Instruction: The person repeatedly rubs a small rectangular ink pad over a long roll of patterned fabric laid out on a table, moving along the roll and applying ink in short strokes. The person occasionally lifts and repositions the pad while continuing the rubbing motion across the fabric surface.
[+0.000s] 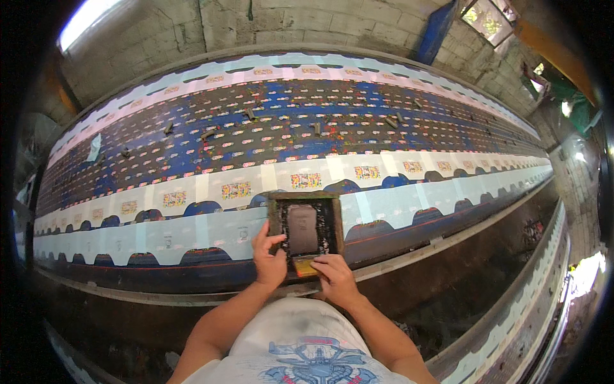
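Note:
A small screen printing frame point(307, 196) with a wooden rim lies on the near row of light blue cut pieces point(396, 201). Dark ink surrounds a greyish rectangular window in its mesh. My left hand point(268, 261) grips the frame's left side, with a finger reaching over the rim. At the frame's near end, my right hand point(338, 278) holds a yellow-orange squeegee point(306, 269), fingers on its top edge. The squeegee's lower edge is hard to make out. Faint grey prints show on the blue pieces left of the frame.
A long table runs across the view. Behind the blue row lie cream pieces point(268, 179) with colourful rectangular prints. Farther back, a dark, ink-spotted surface point(281, 128) carries several small dark blocks point(316, 129). A block wall point(268, 29) stands beyond; another table point(505, 333) is at right.

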Tool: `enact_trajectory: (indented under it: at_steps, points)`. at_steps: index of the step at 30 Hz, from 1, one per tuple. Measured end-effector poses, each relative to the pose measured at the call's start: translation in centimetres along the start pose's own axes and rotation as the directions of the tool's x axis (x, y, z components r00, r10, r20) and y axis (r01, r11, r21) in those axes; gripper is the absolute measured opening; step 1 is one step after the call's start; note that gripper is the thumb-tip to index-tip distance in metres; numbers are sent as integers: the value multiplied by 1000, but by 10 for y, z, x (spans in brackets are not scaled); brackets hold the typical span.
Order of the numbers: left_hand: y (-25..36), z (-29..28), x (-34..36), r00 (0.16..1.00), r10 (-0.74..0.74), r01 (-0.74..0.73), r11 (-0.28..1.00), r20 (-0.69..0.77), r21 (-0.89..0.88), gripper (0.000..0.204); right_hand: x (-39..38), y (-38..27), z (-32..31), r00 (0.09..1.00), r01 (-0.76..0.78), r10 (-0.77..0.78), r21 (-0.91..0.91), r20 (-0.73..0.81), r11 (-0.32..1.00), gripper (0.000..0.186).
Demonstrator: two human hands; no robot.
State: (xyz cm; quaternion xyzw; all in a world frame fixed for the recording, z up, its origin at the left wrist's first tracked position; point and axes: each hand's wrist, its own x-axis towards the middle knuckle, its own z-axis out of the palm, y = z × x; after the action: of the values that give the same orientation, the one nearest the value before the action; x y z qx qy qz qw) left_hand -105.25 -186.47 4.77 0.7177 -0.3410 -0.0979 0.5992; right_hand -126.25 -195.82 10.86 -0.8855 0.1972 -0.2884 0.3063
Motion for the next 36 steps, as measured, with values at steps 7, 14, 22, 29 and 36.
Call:
enact_trajectory:
  at_steps: [7,14,22,29,36]
  points:
    - [-1,76,-9,986,-167,164,976,-11,-143,37,-10,56,-57,997,64,-67,53,48,997,39]
    - [-13,89,-11,957,-288,286,914,37,-289,37,1,80,-82,976,150,-171,154,134,977,38]
    - [-10,85,-10,961,-259,277,919,98,-280,36,18,84,-85,951,219,-241,127,196,967,43]
    - [-12,87,-15,973,-230,230,963,17,-140,45,43,62,-89,851,345,-280,-70,445,936,44]
    - [13,78,-9,995,-33,11,972,92,234,73,121,95,-91,844,196,-139,-56,518,979,41]
